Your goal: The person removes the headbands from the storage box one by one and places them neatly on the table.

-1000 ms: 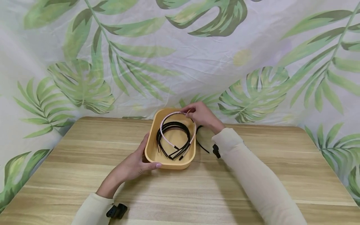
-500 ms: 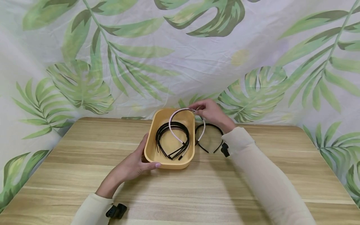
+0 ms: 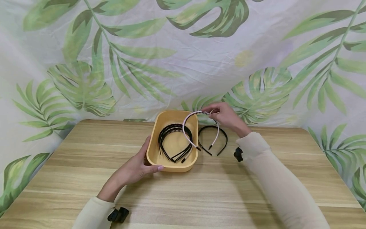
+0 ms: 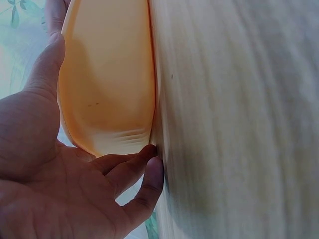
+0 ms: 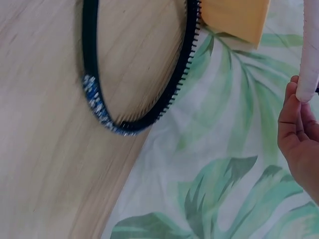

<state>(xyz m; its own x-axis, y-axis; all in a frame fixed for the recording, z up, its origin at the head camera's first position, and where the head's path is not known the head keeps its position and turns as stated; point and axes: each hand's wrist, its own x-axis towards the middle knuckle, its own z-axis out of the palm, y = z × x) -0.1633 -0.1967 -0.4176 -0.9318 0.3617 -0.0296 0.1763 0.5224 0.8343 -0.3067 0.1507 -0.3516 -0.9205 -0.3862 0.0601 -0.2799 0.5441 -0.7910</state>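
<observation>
Your left hand grips the tray at its near-left corner, black bands inside. Your right hand pinches the pink band above the tray's right rim, over a black band on open desk.

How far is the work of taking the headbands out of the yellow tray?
One black headband already lies on the table beside the yellow tray. The right hand holds the pink headband lifted over the tray's right edge. The left hand holds the tray. Several black headbands are left inside.
</observation>
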